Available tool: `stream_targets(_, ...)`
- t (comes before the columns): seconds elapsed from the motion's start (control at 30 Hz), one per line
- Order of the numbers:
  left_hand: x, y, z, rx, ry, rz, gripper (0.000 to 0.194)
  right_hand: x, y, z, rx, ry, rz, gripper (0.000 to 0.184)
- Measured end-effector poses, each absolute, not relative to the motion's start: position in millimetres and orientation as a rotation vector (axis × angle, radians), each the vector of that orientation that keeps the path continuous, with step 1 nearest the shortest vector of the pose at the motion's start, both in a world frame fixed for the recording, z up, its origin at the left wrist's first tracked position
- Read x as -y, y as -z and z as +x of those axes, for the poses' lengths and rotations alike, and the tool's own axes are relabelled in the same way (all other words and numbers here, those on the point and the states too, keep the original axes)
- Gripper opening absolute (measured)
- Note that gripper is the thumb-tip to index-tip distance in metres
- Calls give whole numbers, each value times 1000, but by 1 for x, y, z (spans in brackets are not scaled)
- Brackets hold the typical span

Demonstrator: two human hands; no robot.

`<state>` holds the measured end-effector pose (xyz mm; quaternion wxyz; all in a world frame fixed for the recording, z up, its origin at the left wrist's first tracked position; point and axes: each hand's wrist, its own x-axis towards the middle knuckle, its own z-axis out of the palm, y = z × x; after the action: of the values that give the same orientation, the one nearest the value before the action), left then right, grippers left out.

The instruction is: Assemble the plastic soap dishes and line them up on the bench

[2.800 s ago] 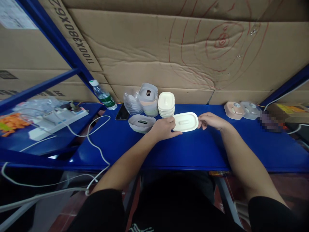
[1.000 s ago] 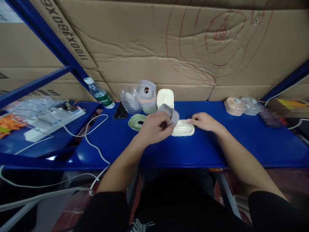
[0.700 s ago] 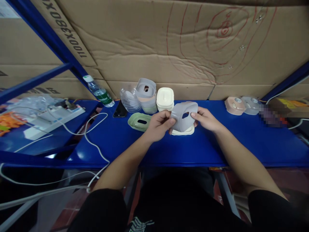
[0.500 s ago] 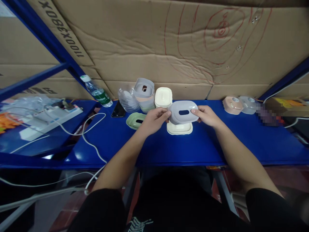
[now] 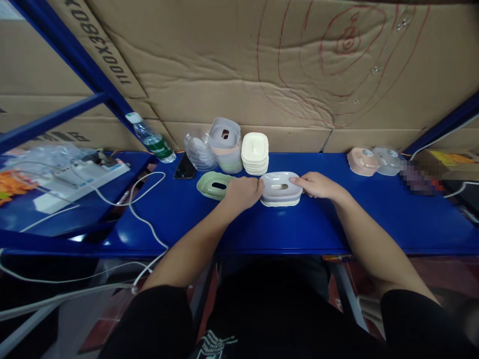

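A pale lavender plastic cover with an oval slot rests on a cream tray in the middle of the blue table. My left hand is closed on the cover's left end, and my right hand pinches its right end, thumb on top. Cream shows through the slot. Just left, partly behind my left hand, lies a green slotted piece. Behind the cover stands a stack of cream trays, beside a stack of slotted covers in grey, peach and green.
Nested clear plastic covers, a phone and a tilted water bottle are at the back left. A peach box and a grey box sit back right. A white cable crosses the left side, near a power strip.
Both hands have lowered the lavender cover from above the cream tray down onto it. The cover was tilted and is now level.
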<state>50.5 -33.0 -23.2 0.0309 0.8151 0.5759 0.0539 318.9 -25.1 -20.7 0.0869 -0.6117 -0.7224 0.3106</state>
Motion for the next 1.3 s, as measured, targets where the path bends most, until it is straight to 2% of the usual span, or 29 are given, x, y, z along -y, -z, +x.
stream_targets(0.4,31,27,55,-1768,-123,2533,55,17,27,318,2348,-586,-2002,60)
stream_targets(1.3,28,34,56,-1742,-49,2529,53,16,28,315,2389,-601,-2034,57)
